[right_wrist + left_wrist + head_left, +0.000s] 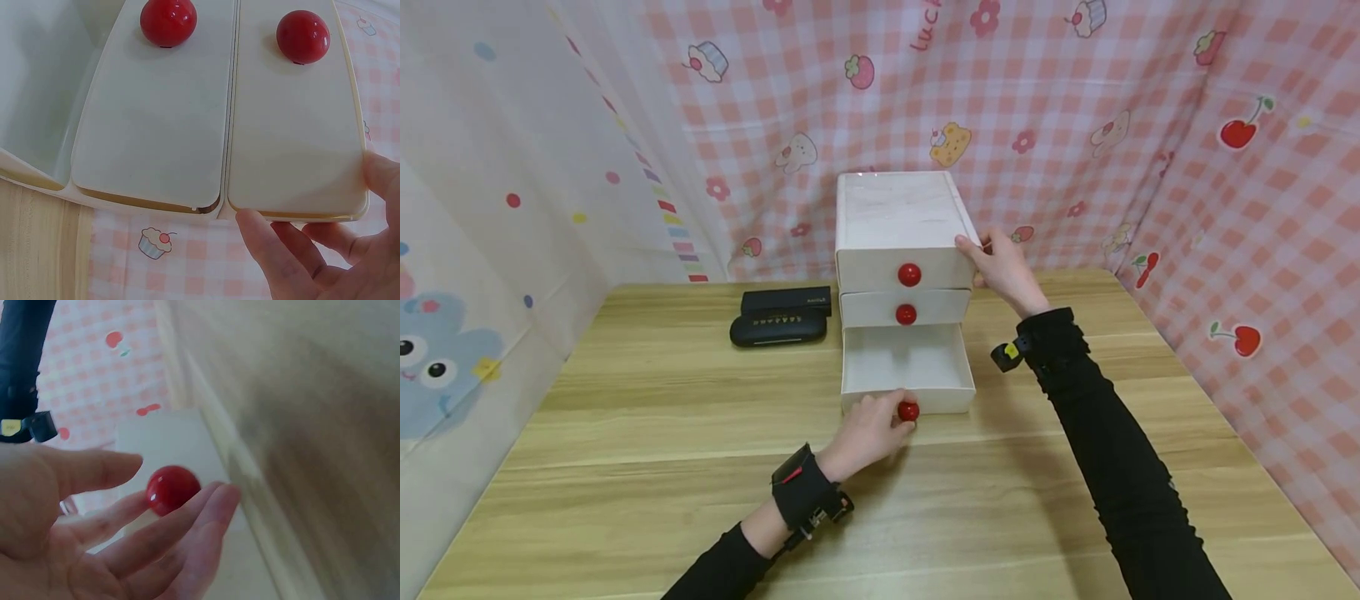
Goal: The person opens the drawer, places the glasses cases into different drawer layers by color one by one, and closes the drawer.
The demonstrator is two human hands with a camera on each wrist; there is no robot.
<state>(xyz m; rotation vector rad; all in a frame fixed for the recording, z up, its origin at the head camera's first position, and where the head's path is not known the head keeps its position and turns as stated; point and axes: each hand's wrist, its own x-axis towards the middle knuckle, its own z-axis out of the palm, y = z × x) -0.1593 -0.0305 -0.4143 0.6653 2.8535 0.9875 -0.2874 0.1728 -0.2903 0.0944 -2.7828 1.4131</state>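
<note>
A white three-drawer desktop organizer (902, 208) has a red ball knob on each drawer. Its bottom drawer (925, 358) is pulled out, and the part of its inside that shows is bare. At that drawer's front is my left hand (867, 435), its fingers curled about the red knob (172, 489); the left wrist view shows a small gap between thumb and knob. With my right hand (1009, 271) I hold the organizer's upper right front corner, one digit on top and others along the side. The top drawer (294, 137) and middle drawer (156, 112) look closed.
Left of the organizer lie a black glasses case (778, 327) and a flat black box (786, 300) behind it. All stand on a wood-grain table (662, 467). A pink checked curtain (760, 108) hangs close behind, with another along the right.
</note>
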